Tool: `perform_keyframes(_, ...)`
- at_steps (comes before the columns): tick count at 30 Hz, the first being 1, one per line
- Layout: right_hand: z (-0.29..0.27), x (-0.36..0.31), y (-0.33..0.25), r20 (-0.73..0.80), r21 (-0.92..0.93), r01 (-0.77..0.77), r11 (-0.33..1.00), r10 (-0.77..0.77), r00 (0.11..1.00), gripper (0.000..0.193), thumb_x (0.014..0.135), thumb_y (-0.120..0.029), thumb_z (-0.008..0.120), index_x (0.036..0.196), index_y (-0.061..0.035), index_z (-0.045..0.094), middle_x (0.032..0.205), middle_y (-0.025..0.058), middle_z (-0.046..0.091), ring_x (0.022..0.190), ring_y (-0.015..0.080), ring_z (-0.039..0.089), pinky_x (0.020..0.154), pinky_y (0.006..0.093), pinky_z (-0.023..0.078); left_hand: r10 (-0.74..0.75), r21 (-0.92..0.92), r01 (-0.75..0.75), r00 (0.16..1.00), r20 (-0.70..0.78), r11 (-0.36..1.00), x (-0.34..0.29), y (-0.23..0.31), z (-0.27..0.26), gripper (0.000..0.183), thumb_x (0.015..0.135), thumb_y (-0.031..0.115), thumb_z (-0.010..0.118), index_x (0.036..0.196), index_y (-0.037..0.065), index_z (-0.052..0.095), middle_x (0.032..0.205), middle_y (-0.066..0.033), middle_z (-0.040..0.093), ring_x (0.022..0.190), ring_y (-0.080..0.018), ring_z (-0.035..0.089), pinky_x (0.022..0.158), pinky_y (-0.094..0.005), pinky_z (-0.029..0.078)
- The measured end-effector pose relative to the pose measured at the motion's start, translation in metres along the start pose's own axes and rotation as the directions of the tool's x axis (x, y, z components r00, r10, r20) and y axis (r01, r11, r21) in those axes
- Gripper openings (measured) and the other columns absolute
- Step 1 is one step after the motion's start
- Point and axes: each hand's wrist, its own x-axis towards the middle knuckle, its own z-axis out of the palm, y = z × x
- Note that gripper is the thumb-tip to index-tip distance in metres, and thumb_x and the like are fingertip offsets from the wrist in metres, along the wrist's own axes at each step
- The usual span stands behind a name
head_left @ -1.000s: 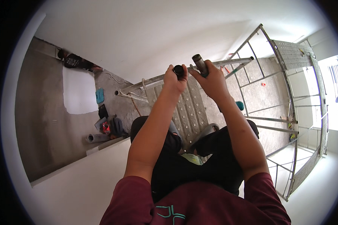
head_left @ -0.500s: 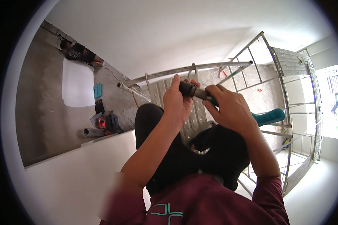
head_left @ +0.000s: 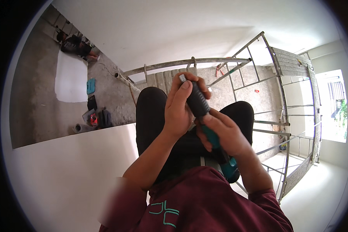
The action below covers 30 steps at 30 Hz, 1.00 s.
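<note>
Between my knees I hold a teal and black hand-held tool with a ribbed black sleeve [head_left: 197, 98] and a short silver end; its exact kind does not show. My left hand [head_left: 177, 110] is closed round the sleeve, the thumb lying near the silver end. Lower down, my right hand [head_left: 228, 135] grips the teal body [head_left: 210, 137], covering part of it. The tool slants from the silver end down to a teal and black rounded end [head_left: 230, 170] by my lap.
A scaffold rail [head_left: 162, 67] and ribbed plank [head_left: 154, 80] lie ahead of me. More scaffolding [head_left: 284, 92] stands at right, before a bright window [head_left: 334, 104]. On the floor at left are a person [head_left: 76, 47], a white patch [head_left: 70, 79], a teal case [head_left: 91, 86] and a dark bag [head_left: 104, 118].
The tool has swung from lying across to the right to slanting toward my lap. Its black end now points up, and my right hand has moved lower.
</note>
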Motion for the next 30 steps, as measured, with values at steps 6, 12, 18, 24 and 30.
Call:
perform_keyframes(6, 0.016, -0.003, 0.03, -0.157, -0.677, 0.174, 0.715, -0.372, 0.915, 0.03, 0.103, -0.027, 0.055, 0.111, 0.0019, 0.05, 0.072, 0.0138, 0.061, 0.064, 0.0224, 0.064, 0.058, 0.0399, 0.046, 0.214, 0.683, -0.106, 0.974, -0.075, 0.723, -0.027, 0.009, 0.015, 0.015, 0.107, 0.019, 0.047, 0.116, 0.007, 0.047, 0.093, -0.0059, 0.055, 0.081, -0.0127, 0.056, 0.076, -0.0283, 0.049)
perform_keyframes(12, 0.012, -0.023, 0.032, 0.126, 0.31, -0.01, 0.951, -0.03, 0.992, 0.028, 0.106, -0.03, 0.051, 0.114, -0.0034, 0.053, 0.079, 0.0064, 0.06, 0.058, 0.0151, 0.059, 0.053, 0.0273, 0.047, 0.0, 0.311, -0.023, 0.997, 0.075, 0.95, -0.035, 0.012, 0.009, 0.022, 0.105, 0.025, 0.052, 0.117, 0.008, 0.046, 0.097, -0.0089, 0.053, 0.081, -0.0174, 0.056, 0.074, -0.032, 0.05)
perform_keyframes(18, 0.019, -0.041, 0.044, 0.025, 0.227, 0.059, 0.972, -0.066, 0.998, 0.032, 0.105, -0.028, 0.053, 0.126, -0.0027, 0.053, 0.087, 0.007, 0.063, 0.067, 0.0132, 0.061, 0.058, 0.0266, 0.049, 0.023, 0.239, -0.063, 0.986, 0.165, 0.969, -0.049, 0.011, 0.018, 0.02, 0.104, 0.016, 0.049, 0.121, 0.008, 0.043, 0.102, -0.0115, 0.053, 0.087, -0.0179, 0.056, 0.078, -0.0345, 0.051)
perform_keyframes(24, 0.018, -0.058, 0.05, -0.073, -0.632, 0.344, 0.694, -0.495, 0.866, 0.033, 0.103, -0.027, 0.055, 0.121, -0.0008, 0.056, 0.093, 0.0126, 0.065, 0.075, 0.0186, 0.064, 0.068, 0.0336, 0.053, 0.222, 0.659, -0.214, 0.972, 0.073, 0.721, -0.07, 0.015, 0.054, 0.021, 0.102, 0.008, 0.048, 0.121, 0.005, 0.039, 0.1, -0.0112, 0.054, 0.088, -0.0166, 0.056, 0.082, -0.0327, 0.049)
perform_keyframes(30, 0.004, -0.073, 0.055, -0.158, -0.108, 0.24, 0.965, -0.255, 0.954, 0.037, 0.102, -0.028, 0.057, 0.125, 0.001, 0.056, 0.095, 0.0136, 0.066, 0.08, 0.0179, 0.065, 0.073, 0.0324, 0.053, 0.118, 0.349, -0.169, 0.98, 0.162, 0.922, -0.061, -0.003, 0.069, 0.022, 0.102, 0.021, 0.052, 0.117, 0.007, 0.044, 0.101, -0.0113, 0.053, 0.085, -0.0181, 0.054, 0.079, -0.0353, 0.049)
